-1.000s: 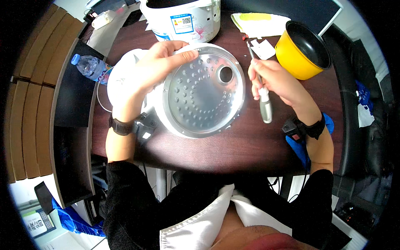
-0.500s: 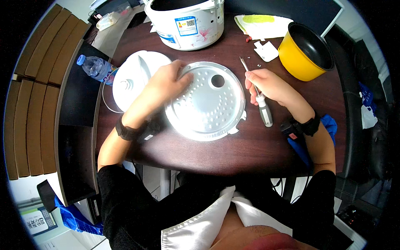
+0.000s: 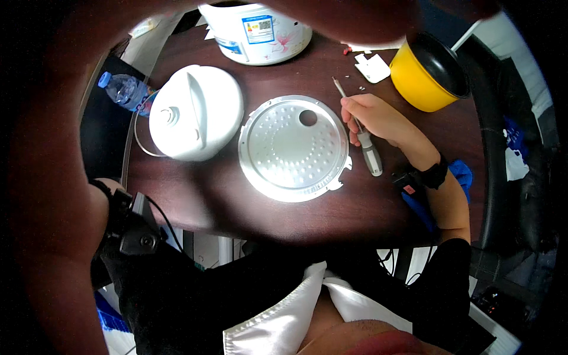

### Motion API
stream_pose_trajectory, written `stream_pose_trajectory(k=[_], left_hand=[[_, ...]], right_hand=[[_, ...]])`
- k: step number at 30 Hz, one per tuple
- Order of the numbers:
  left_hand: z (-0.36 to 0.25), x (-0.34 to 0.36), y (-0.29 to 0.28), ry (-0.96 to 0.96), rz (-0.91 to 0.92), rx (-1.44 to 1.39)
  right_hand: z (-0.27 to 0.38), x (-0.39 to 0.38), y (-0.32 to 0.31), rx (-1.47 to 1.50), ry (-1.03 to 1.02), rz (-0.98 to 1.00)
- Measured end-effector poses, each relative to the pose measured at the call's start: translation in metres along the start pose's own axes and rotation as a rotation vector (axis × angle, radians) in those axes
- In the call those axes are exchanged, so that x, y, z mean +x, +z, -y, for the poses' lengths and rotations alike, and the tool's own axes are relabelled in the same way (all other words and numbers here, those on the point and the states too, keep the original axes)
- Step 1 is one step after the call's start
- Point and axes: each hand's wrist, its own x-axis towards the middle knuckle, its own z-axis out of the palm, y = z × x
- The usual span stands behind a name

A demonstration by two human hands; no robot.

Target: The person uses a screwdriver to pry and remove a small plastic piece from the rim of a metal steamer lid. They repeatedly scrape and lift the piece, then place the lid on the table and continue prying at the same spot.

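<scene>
The right hand [image 3: 376, 118] pinches a screwdriver [image 3: 371, 158]; best hold it steady, off the shiny plate [image 3: 290, 148] to its left. I can't tell if the left hand [image 3: 53, 136] is spread.

Classify as an office-like room of unconfirmed exact type. Note the dark wood-grain counter [image 3: 367, 210] with pale leg [image 3: 225, 251], the loose cables [image 3: 390, 264] beneath, and the black leather-look upholstery [image 3: 518, 204] along the right side (chair or sofa not distinguishable). Note also a workshop character at this counter, marked by screwdriver [image 3: 371, 157], dimpled metal disc [image 3: 290, 145], separate white lid [image 3: 219, 121], yellow pot [image 3: 414, 87] with dark interior, and flower-printed white appliance body [image 3: 260, 53].
</scene>
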Motion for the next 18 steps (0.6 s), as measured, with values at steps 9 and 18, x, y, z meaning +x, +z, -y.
stream_pose_trajectory(k=[9, 18], left_hand=[[0.011, -0.014, -0.032, -0.176, -0.098, 0.245], [0.039, -0.007, -0.065, -0.242, -0.19, 0.295]], right_hand=[[0.011, 0.007, 0.001, -0.01, -0.081, 0.051], [0.007, 0.001, -0.003, -0.087, -0.03, -0.006]])
